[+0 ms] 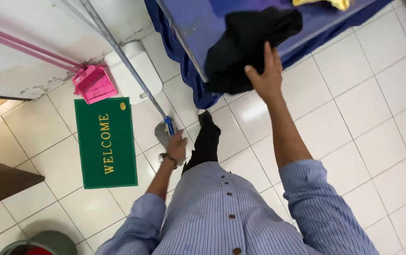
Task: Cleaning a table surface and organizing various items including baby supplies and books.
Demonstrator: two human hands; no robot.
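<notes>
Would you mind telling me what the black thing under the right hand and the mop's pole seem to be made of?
The black cloth looks like soft matte fabric: it folds and droops over the table edge. The mop pole looks like grey metal, thin, straight and faintly shiny, though painted plastic is possible.

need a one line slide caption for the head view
Right hand on a black cloth on the blue table, left hand at the mop.

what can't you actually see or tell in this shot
Head view only:
- Mop head: mostly hidden behind the left hand.
- Mop handle: top cut off by the upper edge.
- Right hand: palm faces the black cloth, so its grip is unclear.
- Bucket: cut off by the bottom edge.
- Yellow cloth: cut off at the top.
</notes>
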